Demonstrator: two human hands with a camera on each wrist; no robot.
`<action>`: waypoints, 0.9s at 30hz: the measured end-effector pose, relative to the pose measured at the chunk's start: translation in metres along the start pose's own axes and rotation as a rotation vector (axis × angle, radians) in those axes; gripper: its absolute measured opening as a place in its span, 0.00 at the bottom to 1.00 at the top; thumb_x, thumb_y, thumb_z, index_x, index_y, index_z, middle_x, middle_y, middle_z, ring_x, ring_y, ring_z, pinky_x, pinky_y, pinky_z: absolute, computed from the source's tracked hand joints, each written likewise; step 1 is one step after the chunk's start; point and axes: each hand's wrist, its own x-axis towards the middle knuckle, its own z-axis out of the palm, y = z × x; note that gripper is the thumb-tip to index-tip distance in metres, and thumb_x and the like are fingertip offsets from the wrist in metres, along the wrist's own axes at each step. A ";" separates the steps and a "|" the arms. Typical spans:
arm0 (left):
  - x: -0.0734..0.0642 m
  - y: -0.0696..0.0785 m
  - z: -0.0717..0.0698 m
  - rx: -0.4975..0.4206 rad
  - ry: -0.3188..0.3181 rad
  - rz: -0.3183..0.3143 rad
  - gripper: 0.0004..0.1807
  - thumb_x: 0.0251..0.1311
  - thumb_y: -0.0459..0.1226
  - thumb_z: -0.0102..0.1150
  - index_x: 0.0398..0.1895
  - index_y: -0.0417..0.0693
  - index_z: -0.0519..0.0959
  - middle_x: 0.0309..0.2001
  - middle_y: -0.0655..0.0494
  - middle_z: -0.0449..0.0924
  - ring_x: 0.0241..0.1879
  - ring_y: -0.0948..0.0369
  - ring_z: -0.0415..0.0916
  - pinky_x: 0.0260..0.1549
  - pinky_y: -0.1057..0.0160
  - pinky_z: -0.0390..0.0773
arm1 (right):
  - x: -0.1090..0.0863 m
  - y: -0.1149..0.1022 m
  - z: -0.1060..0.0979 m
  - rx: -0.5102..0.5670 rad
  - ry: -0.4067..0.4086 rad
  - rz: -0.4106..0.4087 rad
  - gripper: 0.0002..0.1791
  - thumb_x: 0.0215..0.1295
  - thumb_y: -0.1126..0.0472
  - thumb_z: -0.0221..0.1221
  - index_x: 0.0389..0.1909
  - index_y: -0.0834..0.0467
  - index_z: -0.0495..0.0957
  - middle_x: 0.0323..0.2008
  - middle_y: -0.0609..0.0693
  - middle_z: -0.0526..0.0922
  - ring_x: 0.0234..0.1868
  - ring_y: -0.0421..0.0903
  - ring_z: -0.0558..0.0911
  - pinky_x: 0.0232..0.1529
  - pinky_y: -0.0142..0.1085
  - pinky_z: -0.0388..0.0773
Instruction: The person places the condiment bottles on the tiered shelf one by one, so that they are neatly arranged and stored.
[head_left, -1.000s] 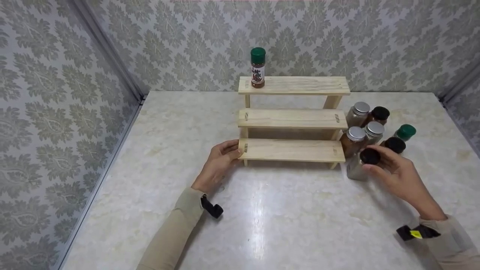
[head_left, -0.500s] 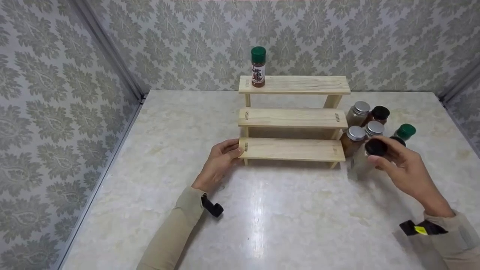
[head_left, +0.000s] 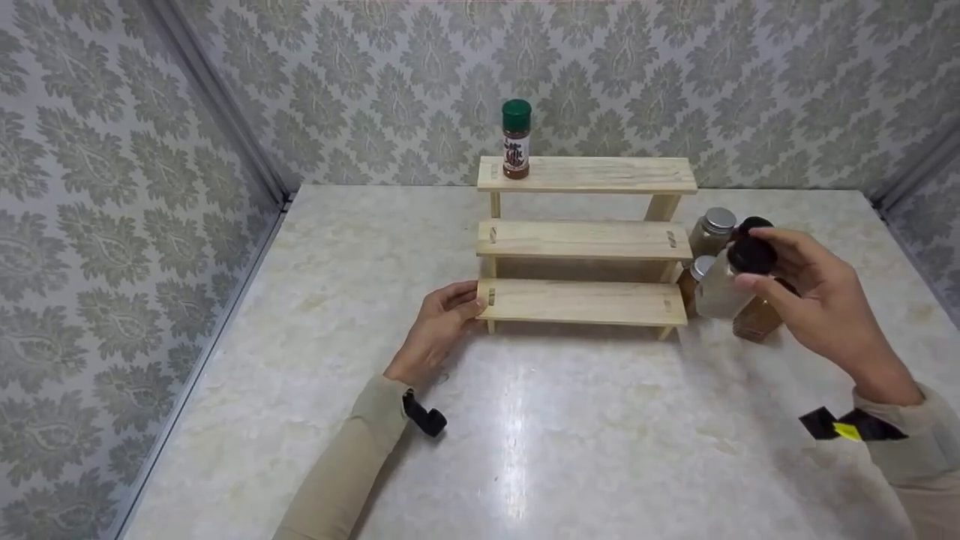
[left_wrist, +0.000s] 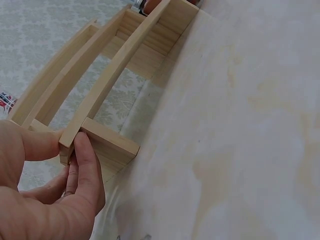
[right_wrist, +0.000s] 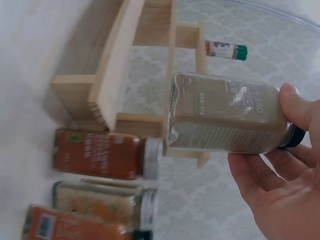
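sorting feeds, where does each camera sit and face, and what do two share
Head: worn on the head, facing forward and down at the three-tier wooden rack; left hand, right hand and sleeves show.
Left wrist: worn there, facing along the rack's lowest shelf; the left hand shows.
Right wrist: worn there, facing the held black-capped spice jar; the right hand shows.
Head and right wrist share the green-capped bottle.

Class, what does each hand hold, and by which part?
Left hand: wooden rack, by its lowest shelf, left end. Right hand: glass jar, by its capped end.
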 end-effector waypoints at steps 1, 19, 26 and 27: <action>-0.001 0.000 -0.001 0.006 0.001 0.003 0.25 0.75 0.30 0.62 0.72 0.36 0.73 0.64 0.40 0.78 0.57 0.53 0.81 0.51 0.64 0.85 | 0.005 -0.004 0.000 0.009 0.001 -0.006 0.31 0.71 0.77 0.63 0.74 0.63 0.72 0.64 0.38 0.81 0.62 0.30 0.82 0.58 0.19 0.77; -0.002 -0.001 0.000 0.003 -0.002 -0.001 0.26 0.75 0.30 0.63 0.73 0.35 0.72 0.67 0.40 0.77 0.60 0.51 0.81 0.57 0.60 0.85 | 0.092 -0.054 0.032 0.129 0.036 -0.062 0.25 0.68 0.76 0.68 0.65 0.64 0.81 0.53 0.41 0.89 0.53 0.39 0.88 0.54 0.25 0.83; -0.001 -0.001 0.000 -0.003 0.007 -0.007 0.25 0.74 0.31 0.64 0.72 0.36 0.74 0.66 0.41 0.78 0.60 0.52 0.81 0.56 0.59 0.85 | 0.127 -0.063 0.053 0.158 0.036 -0.035 0.23 0.69 0.70 0.70 0.64 0.62 0.83 0.50 0.37 0.89 0.51 0.37 0.88 0.53 0.24 0.83; -0.001 -0.001 0.000 0.001 0.009 -0.007 0.25 0.74 0.31 0.64 0.72 0.37 0.74 0.66 0.41 0.78 0.60 0.52 0.81 0.56 0.60 0.85 | 0.132 -0.063 0.056 0.158 0.036 -0.030 0.22 0.69 0.69 0.70 0.64 0.62 0.83 0.50 0.37 0.89 0.52 0.36 0.88 0.53 0.24 0.83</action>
